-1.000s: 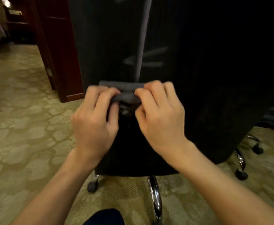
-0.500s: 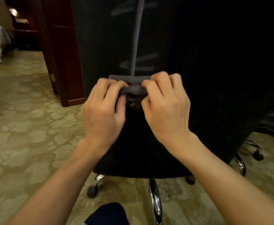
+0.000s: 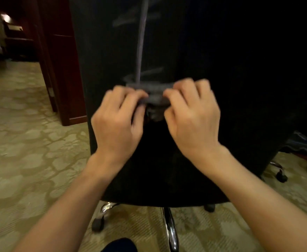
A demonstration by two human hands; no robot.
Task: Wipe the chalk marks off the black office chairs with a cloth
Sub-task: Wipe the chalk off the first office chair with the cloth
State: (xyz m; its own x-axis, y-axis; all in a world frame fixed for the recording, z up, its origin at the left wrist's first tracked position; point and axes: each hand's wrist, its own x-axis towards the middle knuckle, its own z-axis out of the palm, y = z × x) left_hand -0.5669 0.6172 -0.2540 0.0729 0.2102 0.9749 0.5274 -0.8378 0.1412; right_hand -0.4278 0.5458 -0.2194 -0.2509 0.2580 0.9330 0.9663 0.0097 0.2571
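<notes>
cloth (image 3: pixel 155 96) against chair back (image 3: pixel 221 88) (between hands), marks (image 3: pixel 143 74) above

The top of the tall black office chair back (image 3: pixel 221 88) is cut off. Both fingertips are blurred and partly hidden in the folded grey cloth (image 3: pixel 154 99).

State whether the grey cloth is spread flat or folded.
Folded: the grey cloth sits bunched in layered rolls, pinched between the left hand and right hand.
</notes>
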